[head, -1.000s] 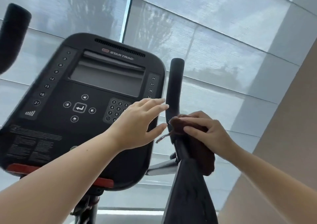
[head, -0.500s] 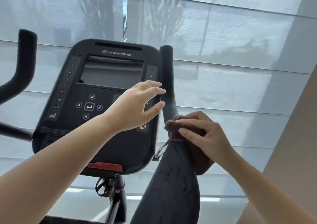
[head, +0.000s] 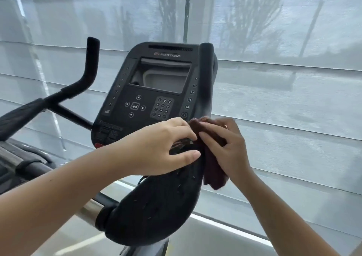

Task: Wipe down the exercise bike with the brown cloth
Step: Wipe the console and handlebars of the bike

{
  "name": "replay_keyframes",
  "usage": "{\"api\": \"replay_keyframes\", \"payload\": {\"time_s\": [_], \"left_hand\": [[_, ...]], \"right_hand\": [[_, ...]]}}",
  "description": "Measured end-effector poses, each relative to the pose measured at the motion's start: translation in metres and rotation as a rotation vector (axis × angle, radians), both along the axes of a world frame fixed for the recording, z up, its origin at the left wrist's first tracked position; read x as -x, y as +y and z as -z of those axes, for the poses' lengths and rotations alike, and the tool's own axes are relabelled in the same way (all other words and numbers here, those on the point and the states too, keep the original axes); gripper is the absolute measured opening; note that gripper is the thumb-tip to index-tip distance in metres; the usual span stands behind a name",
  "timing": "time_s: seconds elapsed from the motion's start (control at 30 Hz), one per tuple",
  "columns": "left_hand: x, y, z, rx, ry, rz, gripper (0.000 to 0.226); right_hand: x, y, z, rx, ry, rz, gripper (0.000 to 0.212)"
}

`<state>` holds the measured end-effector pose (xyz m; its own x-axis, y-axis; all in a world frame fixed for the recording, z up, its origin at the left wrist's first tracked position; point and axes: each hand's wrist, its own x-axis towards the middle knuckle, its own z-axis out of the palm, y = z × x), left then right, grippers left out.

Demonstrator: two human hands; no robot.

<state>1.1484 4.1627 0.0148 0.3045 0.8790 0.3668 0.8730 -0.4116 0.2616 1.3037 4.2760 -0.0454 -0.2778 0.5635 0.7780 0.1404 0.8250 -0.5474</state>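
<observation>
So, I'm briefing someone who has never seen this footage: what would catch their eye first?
Two bare hands meet at centre frame: the right hand presses a dark brown cloth against the bike's padded black right handlebar, while the left hand pinches the cloth's near edge. Behind them stands the black Star Trac console with its grey screen and number keypad, against pale translucent window blinds.

My left hand [head: 166, 144] and right hand [head: 225, 148] crowd the base of the right handlebar post [head: 205, 79], the brown cloth [head: 213, 169] bunched between them. The Star Trac console [head: 154, 93] blocks passage just beyond my left hand. The padded armrest [head: 156, 206] fills the space beneath both hands. To the right of my right hand, room is open up to the window blind [head: 284, 108].
</observation>
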Motion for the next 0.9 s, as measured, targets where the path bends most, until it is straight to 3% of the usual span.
{"api": "replay_keyframes", "payload": {"time_s": [0.17,0.37,0.47,0.57,0.73,0.9], "left_hand": [[-0.02,-0.015,0.013,0.045,0.068,-0.133,0.069],[-0.039,-0.02,0.022,-0.005,0.008,-0.237,0.067],[-0.046,-0.022,0.026,-0.03,0.019,-0.288,0.071],[-0.052,-0.025,0.033,-0.075,0.045,-0.329,0.076],[-0.058,-0.03,0.034,-0.062,0.041,-0.363,0.076],[-0.055,-0.066,0.045,-0.172,0.139,-0.466,0.082]], "right_hand": [[0.016,0.031,-0.036,0.05,0.027,0.047,0.024],[-0.011,0.002,0.01,0.036,0.023,-0.145,0.026],[-0.003,0.026,-0.014,-0.02,-0.012,-0.036,0.025],[0.007,0.035,-0.03,0.092,0.032,0.002,0.025],[-0.007,-0.001,0.006,0.089,0.048,-0.181,0.027],[-0.027,-0.006,-0.02,0.098,0.03,-0.231,0.024]]}}
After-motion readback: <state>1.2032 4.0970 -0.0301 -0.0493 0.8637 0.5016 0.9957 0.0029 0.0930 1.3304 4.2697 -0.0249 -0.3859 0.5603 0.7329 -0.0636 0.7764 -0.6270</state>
